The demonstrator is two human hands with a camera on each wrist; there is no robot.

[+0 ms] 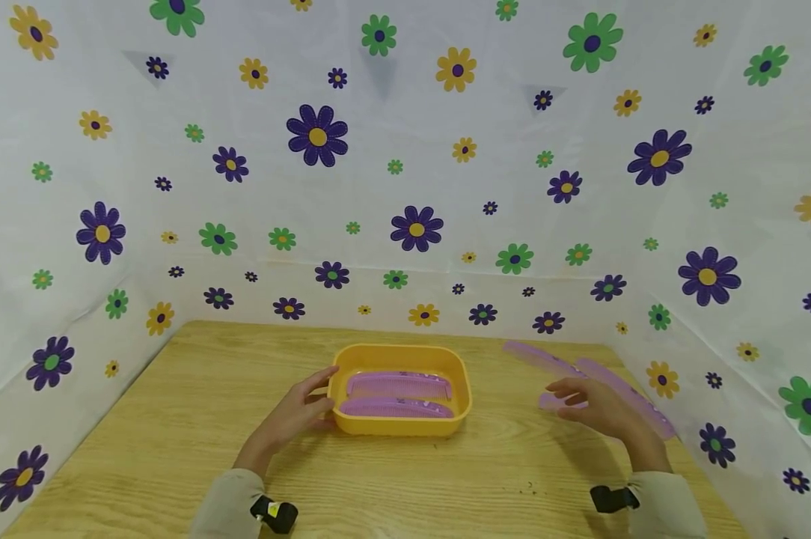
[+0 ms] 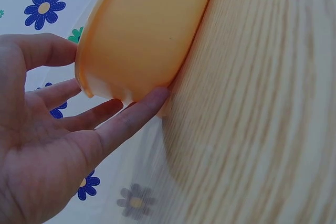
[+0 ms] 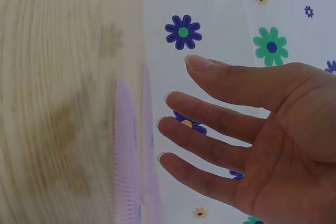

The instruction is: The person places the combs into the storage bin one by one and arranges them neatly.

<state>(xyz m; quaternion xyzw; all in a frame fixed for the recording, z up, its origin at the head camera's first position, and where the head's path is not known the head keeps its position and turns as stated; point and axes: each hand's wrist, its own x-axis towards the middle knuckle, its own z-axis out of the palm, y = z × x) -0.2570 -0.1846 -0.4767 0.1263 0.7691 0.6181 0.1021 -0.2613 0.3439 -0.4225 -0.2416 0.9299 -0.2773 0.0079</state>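
Against the left end of a yellow plastic basin [image 1: 402,427], my left hand [image 1: 298,412] rests with fingers spread. In the left wrist view its fingertips touch the rim and outer side of the basin. Two purple combs lie lengthwise inside: a far comb [image 1: 399,384] and a near comb [image 1: 396,408]. My right hand [image 1: 597,408] hovers empty over more purple combs at the right, its fingers spread and loosely bent. One loose comb [image 1: 540,356] points to the back left, another comb [image 1: 631,397] lies along the right edge. A purple piece [image 1: 552,401] is mostly hidden under the fingers.
The wood-grain table [image 1: 405,486] carries everything. White flower-print sheeting [image 1: 405,180] stands behind it and on both sides, close to the combs at the right. Small dark specks [image 1: 530,488] mark the tabletop near the front.
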